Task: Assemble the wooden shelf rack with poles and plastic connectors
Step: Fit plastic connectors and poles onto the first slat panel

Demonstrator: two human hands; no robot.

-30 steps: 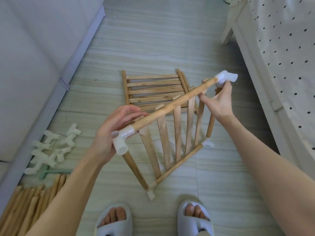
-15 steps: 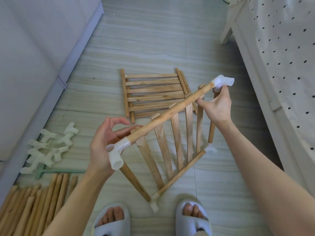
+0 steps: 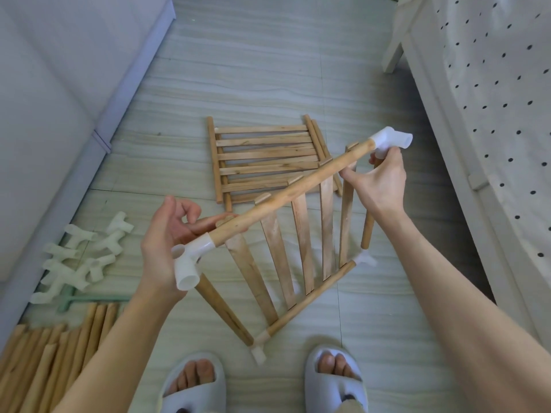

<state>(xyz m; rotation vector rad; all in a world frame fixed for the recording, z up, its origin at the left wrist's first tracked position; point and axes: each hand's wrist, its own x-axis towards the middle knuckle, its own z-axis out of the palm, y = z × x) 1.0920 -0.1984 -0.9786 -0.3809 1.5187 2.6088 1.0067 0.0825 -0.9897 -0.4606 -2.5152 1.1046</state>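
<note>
Soft, even daylight fills the room, bright but not harsh, with a cool grey-green cast on the floor tiles (image 3: 268, 70). A broad shadow pools along the bed frame (image 3: 423, 93) from two to four o'clock, so the light seems to fall from the left side. Faint, soft-edged shadows sit under the slatted frame (image 3: 301, 234) near centre. No hard glare; the white connector (image 3: 390, 140) at one o'clock runs close to blown out. Wide-angle bending curves the edges, stretching both forearms at six o'clock. Focus is fair, slightly smeared toward the corners.
</note>
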